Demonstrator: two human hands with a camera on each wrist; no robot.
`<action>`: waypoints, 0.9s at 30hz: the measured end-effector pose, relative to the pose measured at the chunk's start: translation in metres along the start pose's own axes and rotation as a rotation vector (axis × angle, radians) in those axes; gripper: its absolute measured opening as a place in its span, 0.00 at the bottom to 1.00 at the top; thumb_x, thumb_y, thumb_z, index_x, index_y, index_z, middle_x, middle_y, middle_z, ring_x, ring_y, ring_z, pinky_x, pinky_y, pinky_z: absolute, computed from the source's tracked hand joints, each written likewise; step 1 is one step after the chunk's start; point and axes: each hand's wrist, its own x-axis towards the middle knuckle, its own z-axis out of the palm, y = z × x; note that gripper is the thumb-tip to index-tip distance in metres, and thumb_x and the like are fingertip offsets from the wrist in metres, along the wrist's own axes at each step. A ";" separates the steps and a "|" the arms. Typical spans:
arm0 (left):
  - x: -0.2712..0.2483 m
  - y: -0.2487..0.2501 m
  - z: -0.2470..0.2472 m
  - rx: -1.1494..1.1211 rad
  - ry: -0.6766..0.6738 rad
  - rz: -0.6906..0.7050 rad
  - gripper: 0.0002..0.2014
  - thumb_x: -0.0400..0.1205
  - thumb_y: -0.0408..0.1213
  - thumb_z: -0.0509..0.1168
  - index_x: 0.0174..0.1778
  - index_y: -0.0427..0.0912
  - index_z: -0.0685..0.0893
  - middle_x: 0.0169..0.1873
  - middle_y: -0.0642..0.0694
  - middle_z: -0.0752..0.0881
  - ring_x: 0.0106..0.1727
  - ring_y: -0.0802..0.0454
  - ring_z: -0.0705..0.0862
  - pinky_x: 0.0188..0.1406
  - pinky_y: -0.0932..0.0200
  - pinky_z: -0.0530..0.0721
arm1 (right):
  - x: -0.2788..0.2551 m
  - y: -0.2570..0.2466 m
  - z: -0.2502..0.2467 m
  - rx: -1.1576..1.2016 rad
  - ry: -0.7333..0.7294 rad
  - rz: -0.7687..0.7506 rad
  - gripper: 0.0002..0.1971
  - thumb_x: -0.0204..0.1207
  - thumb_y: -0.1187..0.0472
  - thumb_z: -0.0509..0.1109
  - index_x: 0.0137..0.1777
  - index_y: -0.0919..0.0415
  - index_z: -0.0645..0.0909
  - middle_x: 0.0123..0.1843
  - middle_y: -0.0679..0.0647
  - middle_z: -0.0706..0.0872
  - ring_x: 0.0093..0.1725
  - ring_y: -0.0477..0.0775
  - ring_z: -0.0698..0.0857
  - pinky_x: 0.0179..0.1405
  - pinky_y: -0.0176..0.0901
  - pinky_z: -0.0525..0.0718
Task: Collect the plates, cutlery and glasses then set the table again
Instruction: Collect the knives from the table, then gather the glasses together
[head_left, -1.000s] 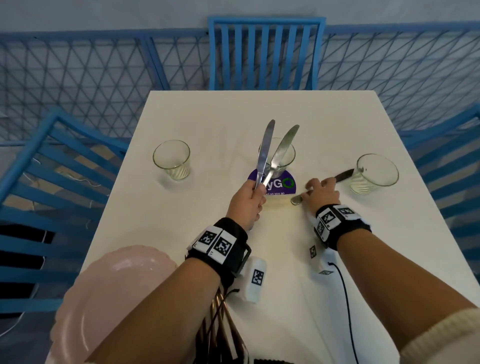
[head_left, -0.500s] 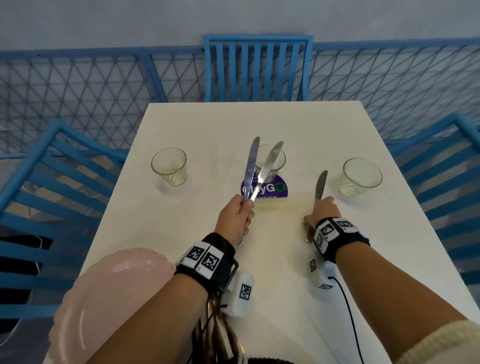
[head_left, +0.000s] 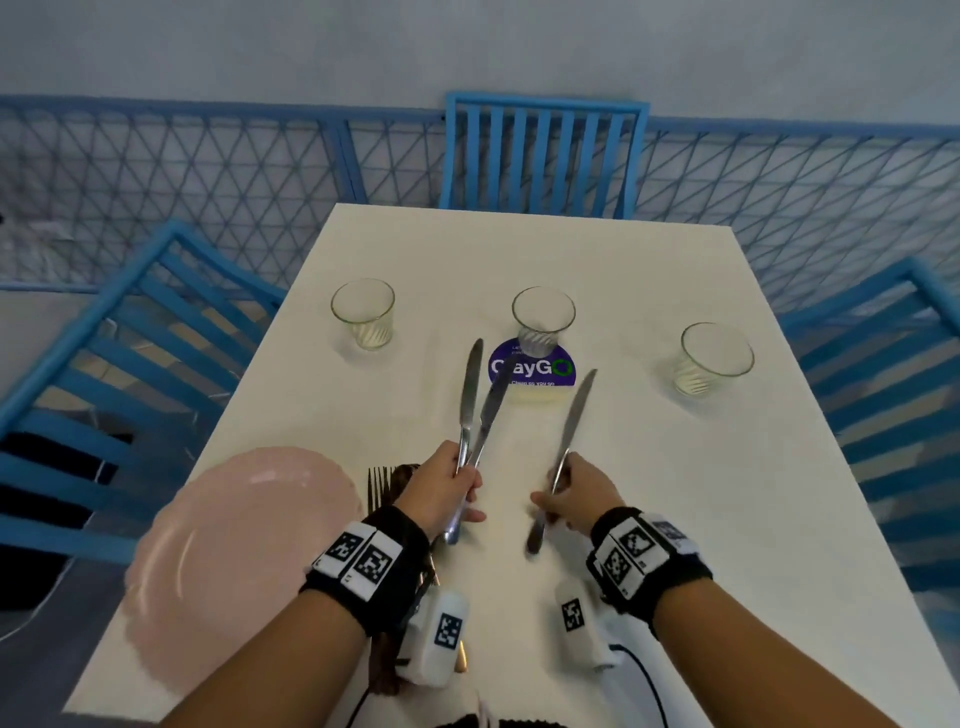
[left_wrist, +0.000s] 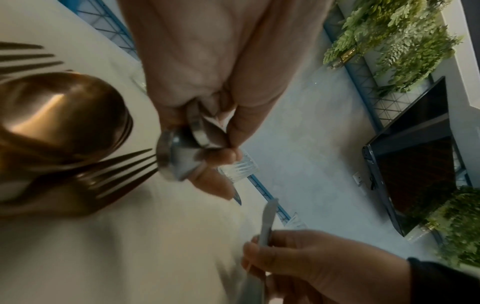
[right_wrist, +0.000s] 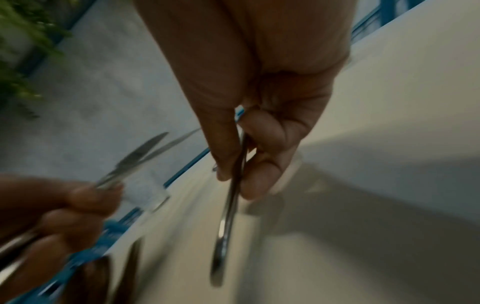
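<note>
Left hand: the left hand (head_left: 441, 488) is up off the white table (head_left: 675, 519), fingers curled round two silver knives (head_left: 480, 405), blades fanned apart and pointing away toward the purple sticker (head_left: 540, 370).
Right hand: the right hand (head_left: 576, 491) pinches a third knife (head_left: 569, 441) mid-handle between thumb and fingers, blade angled up and away, handle end hanging down toward the table, on the near right of the sticker.
Head view only: three glasses (head_left: 363, 314) in a row across the table, the middle one standing on the sticker's far edge, the others left and right of it; a pink plate (head_left: 234, 545) on the near left of the sticker, overhanging the table's edge; blue chairs (head_left: 543, 156) round the table.
Left wrist only: the butt ends of both knife handles poke out below the curled fingers (left_wrist: 233, 123); bronze spoons and forks (left_wrist: 67, 127) lie close beside them on the table.
Right wrist only: blurred, but the thumb and fingertips (right_wrist: 262, 179) clearly press the knife handle from both sides.
Forks: in the head view only their tines show, between plate and left wrist.
</note>
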 end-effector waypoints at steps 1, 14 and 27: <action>-0.004 -0.003 0.001 -0.014 0.001 -0.032 0.05 0.85 0.26 0.54 0.53 0.38 0.71 0.37 0.47 0.74 0.34 0.56 0.74 0.29 0.63 0.87 | -0.006 -0.006 0.008 -0.010 -0.056 -0.047 0.14 0.71 0.57 0.75 0.41 0.55 0.69 0.34 0.46 0.76 0.42 0.53 0.80 0.31 0.35 0.75; -0.061 -0.036 0.010 0.124 0.066 -0.158 0.14 0.83 0.24 0.53 0.59 0.46 0.69 0.40 0.45 0.77 0.35 0.51 0.80 0.33 0.58 0.87 | -0.038 -0.027 0.051 -0.341 -0.423 -0.249 0.16 0.76 0.55 0.70 0.31 0.52 0.68 0.40 0.54 0.83 0.24 0.42 0.73 0.27 0.32 0.72; -0.052 -0.047 0.013 0.929 0.084 -0.071 0.14 0.83 0.34 0.62 0.63 0.35 0.76 0.59 0.38 0.84 0.62 0.43 0.82 0.57 0.56 0.78 | -0.030 -0.034 0.054 -0.405 -0.389 -0.234 0.19 0.82 0.52 0.61 0.28 0.55 0.71 0.34 0.53 0.84 0.22 0.42 0.74 0.25 0.28 0.71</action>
